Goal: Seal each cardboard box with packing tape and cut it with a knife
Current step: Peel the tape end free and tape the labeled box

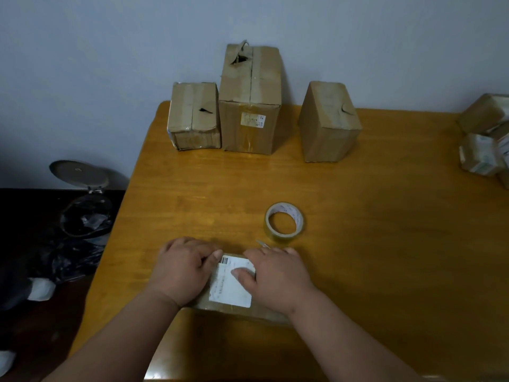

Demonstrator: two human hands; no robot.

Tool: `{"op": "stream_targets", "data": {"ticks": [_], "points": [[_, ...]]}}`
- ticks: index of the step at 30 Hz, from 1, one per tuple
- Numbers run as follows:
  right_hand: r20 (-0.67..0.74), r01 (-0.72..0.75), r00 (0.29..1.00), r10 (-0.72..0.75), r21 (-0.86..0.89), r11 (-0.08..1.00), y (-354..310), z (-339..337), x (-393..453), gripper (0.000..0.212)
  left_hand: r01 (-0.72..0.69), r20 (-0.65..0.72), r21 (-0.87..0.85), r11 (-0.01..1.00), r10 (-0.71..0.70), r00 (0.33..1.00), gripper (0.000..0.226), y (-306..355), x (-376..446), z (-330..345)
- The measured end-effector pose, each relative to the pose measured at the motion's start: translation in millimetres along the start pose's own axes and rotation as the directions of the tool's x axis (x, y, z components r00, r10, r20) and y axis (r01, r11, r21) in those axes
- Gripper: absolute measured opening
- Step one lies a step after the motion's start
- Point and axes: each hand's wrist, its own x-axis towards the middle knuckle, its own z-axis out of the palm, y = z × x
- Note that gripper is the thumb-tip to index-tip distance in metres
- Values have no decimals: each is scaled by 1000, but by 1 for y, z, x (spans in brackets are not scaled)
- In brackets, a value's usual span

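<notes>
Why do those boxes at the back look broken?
Their tops are torn. The tall middle box has a ragged hole with a flap sticking up, the left box has a dark gash and a crushed front edge, and the right box has a small rip.

Boxes — four plus a side pile; one tape roll.

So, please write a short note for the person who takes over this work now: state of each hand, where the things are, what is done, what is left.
Left hand and right hand: both rest on the small flat cardboard box with the white label at the near table edge; a thin blade-like tip shows past the right fingers.
Roll of clear packing tape lies flat just behind the box.
Three brown cardboard boxes stand at the far edge, two with torn tops; more parcels are at the right.
Done: cannot tell if this box is sealed.
Left: the remaining boxes.
</notes>
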Motion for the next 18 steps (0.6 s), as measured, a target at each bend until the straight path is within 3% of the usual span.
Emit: {"op": "stream_targets", "data": {"ticks": [2, 4, 7, 9, 11, 13, 15, 18], "points": [[70, -76, 995, 77, -7, 997, 7, -4, -1, 55, 78, 45, -11, 997, -78, 996, 45, -5, -4, 1], [129, -111, 985, 111, -9, 994, 11, -6, -3, 58, 182, 79, -138, 974, -173, 982, 66, -7, -10, 3], [228, -141, 966, 124, 62, 988, 14, -7, -6, 56, 372, 129, -349, 860, -349, 928, 84, -5, -18, 0], [267, -162, 955, 127, 111, 981, 16, -10, -8, 54, 421, 197, -448, 789, -372, 907, 92, -4, -22, -7], [267, -183, 953, 143, 132, 974, 17, -12, -12, 52, 408, 299, -476, 779, -293, 908, 97, 2, -27, -16], [248, -195, 955, 162, 112, 974, 14, -10, -17, 51, 408, 350, -503, 762, -252, 902, 94, 11, -32, -18], [233, -188, 959, 162, 97, 977, 10, -8, -20, 52, 438, 341, -546, 714, -288, 895, 74, 14, -35, -13], [322, -209, 936, 142, 184, 961, 15, -16, -22, 62, 497, 399, -630, 596, -301, 866, 51, 14, -30, -13]]}}
